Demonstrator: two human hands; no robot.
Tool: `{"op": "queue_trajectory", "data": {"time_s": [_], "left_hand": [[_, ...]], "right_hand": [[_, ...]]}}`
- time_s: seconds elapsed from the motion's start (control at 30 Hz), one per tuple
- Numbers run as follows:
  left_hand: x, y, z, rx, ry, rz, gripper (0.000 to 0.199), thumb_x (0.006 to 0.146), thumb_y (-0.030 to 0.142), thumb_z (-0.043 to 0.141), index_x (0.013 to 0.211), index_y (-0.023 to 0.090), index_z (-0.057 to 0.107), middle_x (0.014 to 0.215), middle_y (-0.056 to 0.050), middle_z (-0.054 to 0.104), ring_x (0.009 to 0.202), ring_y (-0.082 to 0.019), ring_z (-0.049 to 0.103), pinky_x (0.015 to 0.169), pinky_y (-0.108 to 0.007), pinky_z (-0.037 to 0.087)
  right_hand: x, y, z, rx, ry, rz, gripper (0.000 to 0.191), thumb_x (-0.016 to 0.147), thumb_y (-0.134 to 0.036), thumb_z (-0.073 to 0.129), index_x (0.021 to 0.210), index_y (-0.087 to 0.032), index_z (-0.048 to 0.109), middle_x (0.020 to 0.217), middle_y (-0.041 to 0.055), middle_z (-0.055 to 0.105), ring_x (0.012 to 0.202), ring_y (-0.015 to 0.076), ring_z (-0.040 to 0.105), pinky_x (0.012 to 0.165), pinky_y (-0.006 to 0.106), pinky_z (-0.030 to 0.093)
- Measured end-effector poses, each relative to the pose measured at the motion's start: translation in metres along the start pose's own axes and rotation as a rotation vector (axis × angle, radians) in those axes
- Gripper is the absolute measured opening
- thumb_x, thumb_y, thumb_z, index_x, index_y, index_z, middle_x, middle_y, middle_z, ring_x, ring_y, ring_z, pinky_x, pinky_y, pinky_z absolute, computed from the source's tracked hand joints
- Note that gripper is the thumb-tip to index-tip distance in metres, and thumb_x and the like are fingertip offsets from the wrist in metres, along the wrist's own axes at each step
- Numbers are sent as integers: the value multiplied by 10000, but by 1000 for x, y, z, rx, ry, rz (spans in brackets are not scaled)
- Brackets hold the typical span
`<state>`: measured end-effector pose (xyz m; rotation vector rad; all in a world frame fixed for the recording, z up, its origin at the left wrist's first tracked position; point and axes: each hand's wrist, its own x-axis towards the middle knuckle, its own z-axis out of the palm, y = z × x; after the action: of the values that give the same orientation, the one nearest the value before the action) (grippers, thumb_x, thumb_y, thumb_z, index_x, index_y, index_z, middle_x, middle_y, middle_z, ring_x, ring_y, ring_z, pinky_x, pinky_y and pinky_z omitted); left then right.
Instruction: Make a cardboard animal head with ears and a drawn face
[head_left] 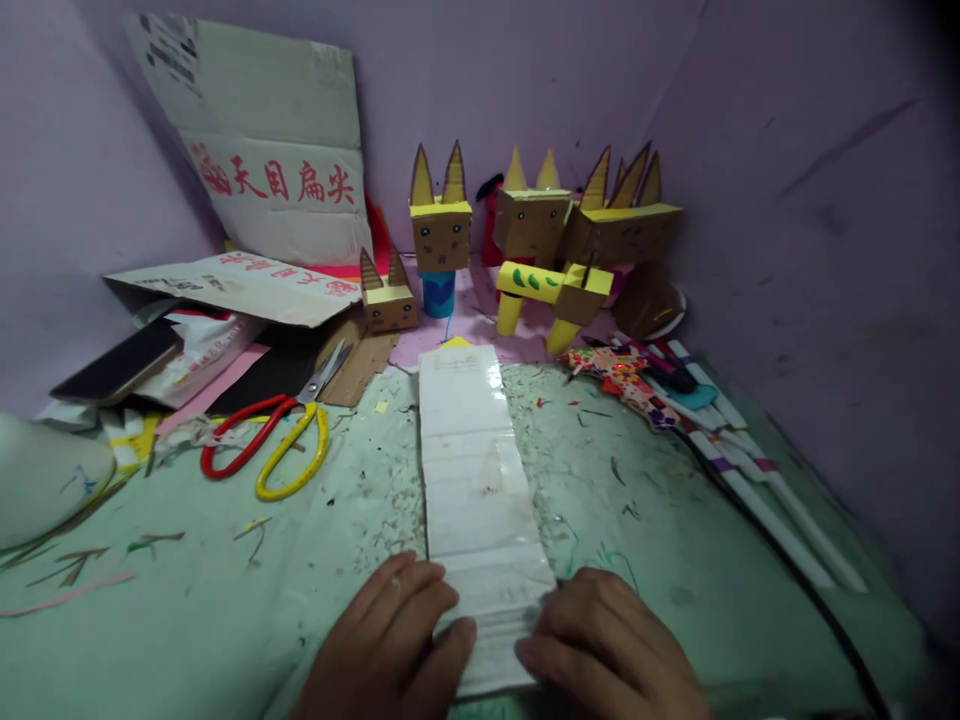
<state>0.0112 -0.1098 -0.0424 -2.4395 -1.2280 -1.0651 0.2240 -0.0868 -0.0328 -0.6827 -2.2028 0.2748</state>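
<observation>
A long strip of white-faced cardboard (480, 490), creased crosswise in several places, lies on the green tabletop and points away from me. My left hand (397, 640) grips its near left edge, fingers curled and thumb on the surface. On the near right edge, my right hand (607, 645) is closed in the same way, with its fingertips on the strip. The undersides of both hands are hidden. Left of the strip lie scissors (300, 415) with one red and one yellow handle, blades partly apart.
Cardboard animal heads with pointed ears (441, 240) and a yellow tube figure (551, 290) stand at the back. Printed cardboard sheets (277, 180) lean on the left wall. Right are a patterned hot glue gun (619, 385), its black cord (780, 550) and white paper rolls (780, 510). Scraps litter the green tabletop (225, 620).
</observation>
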Motion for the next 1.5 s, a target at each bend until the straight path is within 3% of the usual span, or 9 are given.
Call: {"op": "queue_trajectory", "data": {"time_s": [0.17,0.37,0.57,0.9,1.03,1.17,1.27,1.37,1.5], "left_hand": [[-4,11,-7,58,-128,113,209,931,222,427,863,211,624,779,5,690,731,-153,622,755,-306,488],[-10,21,-3,84,-113,89,257,902,68,386,877,185,614,795,2,647,774,-136,590,755,-271,487],[-12,30,14,46,2,-18,321,918,67,329,725,170,565,590,15,508,529,-138,435,490,-290,382],[5,20,9,-252,-257,-194,308,845,113,320,576,200,443,533,3,459,489,-134,407,421,-270,248],[18,16,3,-330,-413,-314,220,764,88,398,577,193,447,573,-15,526,526,-140,485,458,-248,328],[17,15,-3,-426,-433,-379,181,775,92,428,629,185,479,636,-26,548,593,-152,530,499,-250,402],[8,18,-2,-336,-327,-301,123,747,97,463,775,172,557,721,-45,587,646,-174,554,513,-267,442],[-2,25,1,-19,-111,-114,227,810,100,383,832,171,598,763,-62,645,678,-212,570,530,-315,467],[-11,30,0,167,-101,44,289,867,82,359,853,168,635,799,-28,698,744,-189,613,645,-306,506]], "right_hand": [[-10,-3,13,-56,48,-29,182,883,-143,533,782,-131,683,669,46,696,603,153,601,546,275,489],[-14,-8,19,-106,63,-21,184,891,-158,523,818,-121,687,698,59,709,614,159,613,577,271,526],[-18,-14,22,-161,33,-2,220,907,-121,468,845,-104,679,708,79,713,620,167,622,586,283,535],[-10,-12,24,-11,-30,190,169,823,-75,472,800,-142,625,650,58,624,571,159,531,493,255,427],[1,-9,17,104,-169,342,148,808,-93,492,728,-166,594,632,38,581,585,153,526,510,242,400],[3,-9,13,170,-218,387,138,829,-115,512,736,-167,601,668,40,597,626,156,543,543,247,402],[-1,-13,11,164,-182,307,137,844,-105,500,783,-152,614,681,51,604,634,157,542,547,248,417],[-6,-16,10,94,-102,163,128,858,-116,502,812,-138,619,666,53,610,597,153,522,519,246,424],[-9,-15,9,-25,-50,48,206,906,-139,438,846,-136,635,719,68,654,624,159,554,537,262,471]]}}
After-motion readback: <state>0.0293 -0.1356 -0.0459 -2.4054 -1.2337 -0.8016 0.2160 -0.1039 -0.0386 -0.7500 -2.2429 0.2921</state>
